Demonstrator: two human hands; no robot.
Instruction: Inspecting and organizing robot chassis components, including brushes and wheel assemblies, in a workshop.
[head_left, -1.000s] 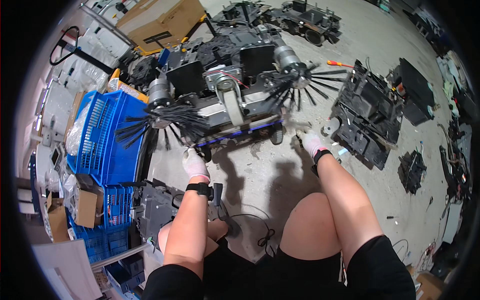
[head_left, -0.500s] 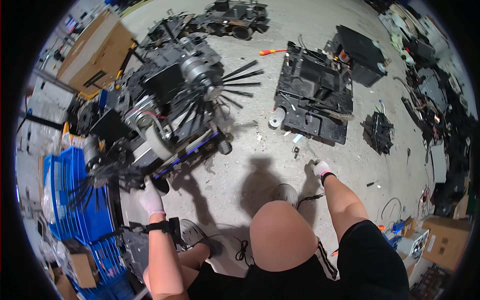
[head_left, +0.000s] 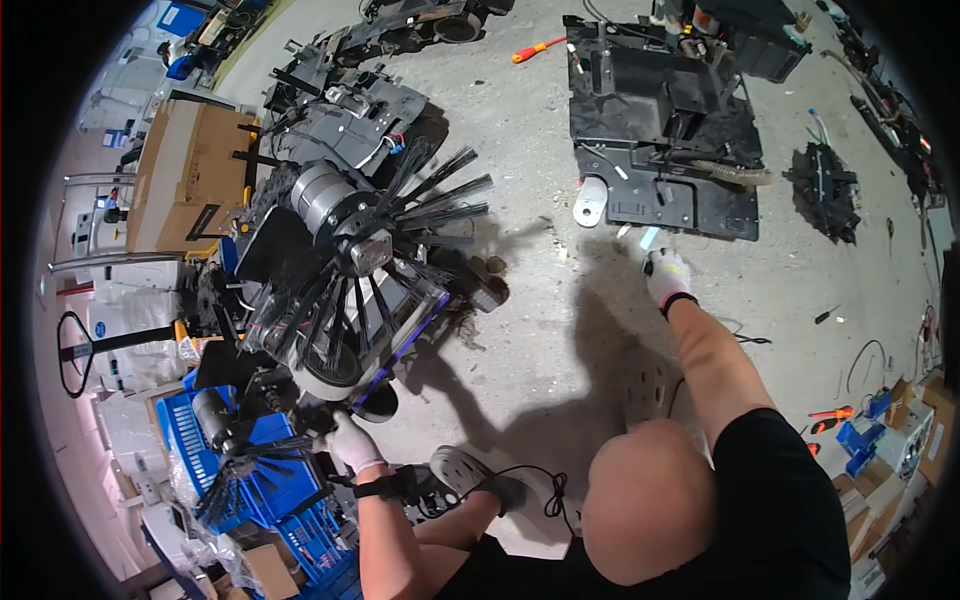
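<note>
My left hand, in a pale glove, is closed at the lower corner of a black wheeled machine chassis; its fingertips are partly hidden. The chassis carries a silver motor, a large brush with black spread bristle tufts, and a second brush near my left hand. My right hand, also gloved, is low over the floor, its fingers closed around a small dark part. Just beyond it lies a flat black chassis with a white oval plate at its corner.
A red-and-yellow screwdriver lies at the far middle. A black tangled part sits to the right. Blue crates and a cardboard box stand at left. A black cable lies by my shoe.
My view has swung to the left and nearer. My right hand has reached forward to the small dark part lying before the flat chassis. My left hand stays at the brush machine's corner.
</note>
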